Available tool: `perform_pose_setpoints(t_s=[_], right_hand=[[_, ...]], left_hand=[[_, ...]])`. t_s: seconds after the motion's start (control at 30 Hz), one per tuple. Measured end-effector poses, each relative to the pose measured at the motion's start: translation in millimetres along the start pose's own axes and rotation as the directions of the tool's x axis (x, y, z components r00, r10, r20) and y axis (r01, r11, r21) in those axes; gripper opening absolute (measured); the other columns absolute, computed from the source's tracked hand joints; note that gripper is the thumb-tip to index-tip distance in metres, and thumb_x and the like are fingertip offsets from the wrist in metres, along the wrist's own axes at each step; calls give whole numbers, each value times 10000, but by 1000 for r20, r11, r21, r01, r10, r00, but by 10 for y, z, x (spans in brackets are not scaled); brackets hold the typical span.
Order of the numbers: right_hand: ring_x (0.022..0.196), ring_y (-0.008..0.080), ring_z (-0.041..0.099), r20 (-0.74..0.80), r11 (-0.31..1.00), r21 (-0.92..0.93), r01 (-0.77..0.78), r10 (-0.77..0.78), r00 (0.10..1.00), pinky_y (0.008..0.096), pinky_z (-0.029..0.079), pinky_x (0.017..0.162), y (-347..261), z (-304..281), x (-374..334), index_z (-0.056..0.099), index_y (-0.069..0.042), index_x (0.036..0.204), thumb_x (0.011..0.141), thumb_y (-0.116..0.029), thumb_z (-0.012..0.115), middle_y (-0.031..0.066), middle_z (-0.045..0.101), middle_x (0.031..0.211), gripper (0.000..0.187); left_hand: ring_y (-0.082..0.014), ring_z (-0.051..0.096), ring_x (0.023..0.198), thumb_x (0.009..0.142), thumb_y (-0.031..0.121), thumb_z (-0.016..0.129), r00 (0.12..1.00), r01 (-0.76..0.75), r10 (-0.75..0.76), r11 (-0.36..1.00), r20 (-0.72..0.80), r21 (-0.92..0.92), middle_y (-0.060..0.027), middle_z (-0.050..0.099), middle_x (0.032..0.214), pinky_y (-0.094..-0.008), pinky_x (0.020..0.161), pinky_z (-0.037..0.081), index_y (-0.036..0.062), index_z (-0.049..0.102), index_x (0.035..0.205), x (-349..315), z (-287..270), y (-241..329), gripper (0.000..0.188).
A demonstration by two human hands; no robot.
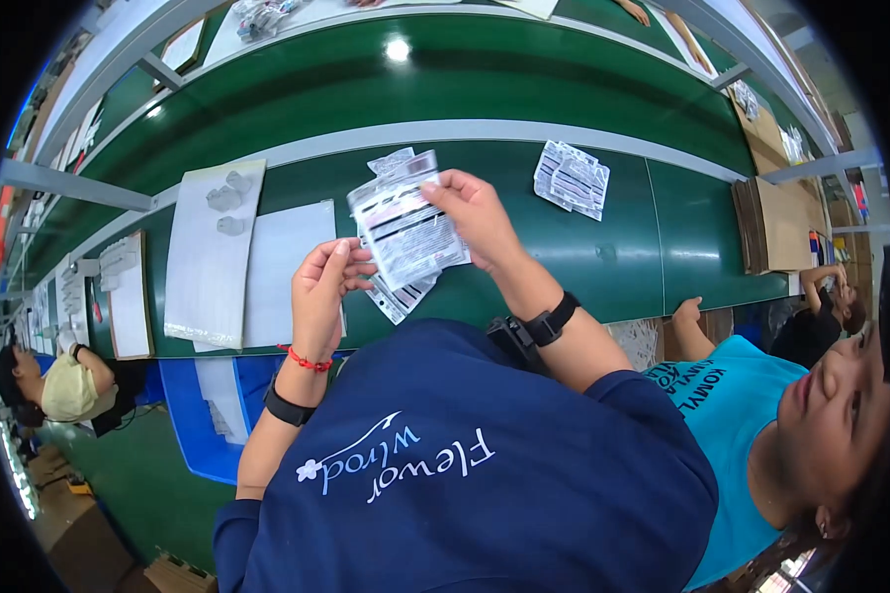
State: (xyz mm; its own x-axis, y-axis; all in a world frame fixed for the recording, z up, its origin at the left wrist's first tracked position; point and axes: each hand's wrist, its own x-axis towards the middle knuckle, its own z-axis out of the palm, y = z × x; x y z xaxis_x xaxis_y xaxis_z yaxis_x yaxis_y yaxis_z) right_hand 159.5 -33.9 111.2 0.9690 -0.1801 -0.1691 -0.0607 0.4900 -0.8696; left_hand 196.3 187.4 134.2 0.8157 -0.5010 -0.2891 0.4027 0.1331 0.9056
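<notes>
Pinched between the thumb and fingers of my right hand (470, 212) is a clear, flat plastic packet (405, 232) with printed text and dark bands, slightly blurred. My left hand (324, 287) is at the packet's left edge, its fingers apart and bent, with no clear grip visible. Similar packets (398, 301) lie on the green table beneath, partly hidden by the held one. To the right, a small pile of such packets (572, 180) rests on the table.
White sheets (213, 257) lie left of my hands, one bearing small clear pieces (229, 198). A blue bin (193, 425) stands below the table edge at left. Stacked cardboard (776, 225) is at far right. A co-worker in a turquoise top (732, 395) is close on my right.
</notes>
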Motion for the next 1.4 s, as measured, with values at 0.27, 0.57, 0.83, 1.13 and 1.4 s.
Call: perform_pose_setpoints(t_s=[0.27,0.57,0.83,1.13,1.4], right_hand=[[785,119,575,-581,990,-20,139,-124,805,267,470,691,119,-1426,256,621,-7,943,932,-165,605,41,634,870,159],[787,114,570,-717,922,-388,-19,-289,634,252,488,744,220,-2483,446,633,9,983,934,-217,604,40,634,841,233],[931,317,634,-445,357,-896,-266,-719,534,380,491,828,185,-2774,204,668,-36,1028,807,-144,644,142,674,928,247],[893,333,628,-184,-89,-930,-358,-728,660,410,501,789,228,-2628,-150,691,-100,977,813,-135,629,103,677,991,179],[806,345,621,-324,235,-942,-242,-824,464,430,478,723,-477,-2459,284,685,-74,926,876,-215,601,141,667,847,171]], left_hand=[[-147,659,839,983,192,522,994,48,-38,994,-99,100,-92,676,953,-251,718,515,2,601,1095,-98,-235,-128,234],[-138,652,844,982,197,528,995,75,-63,981,-71,179,-88,676,957,-240,725,503,9,602,1101,-101,-156,-183,234],[-134,651,847,982,187,526,993,92,-74,972,-89,217,-93,678,961,-236,717,503,10,603,1096,-89,-232,-240,224],[-129,647,836,981,179,525,991,115,-94,959,-91,258,-96,678,961,-238,713,502,4,608,1083,-40,-228,-250,219],[-129,640,837,974,189,538,989,133,-111,955,-96,264,-96,679,960,-246,715,499,-1,612,1083,-27,-203,-270,231]])
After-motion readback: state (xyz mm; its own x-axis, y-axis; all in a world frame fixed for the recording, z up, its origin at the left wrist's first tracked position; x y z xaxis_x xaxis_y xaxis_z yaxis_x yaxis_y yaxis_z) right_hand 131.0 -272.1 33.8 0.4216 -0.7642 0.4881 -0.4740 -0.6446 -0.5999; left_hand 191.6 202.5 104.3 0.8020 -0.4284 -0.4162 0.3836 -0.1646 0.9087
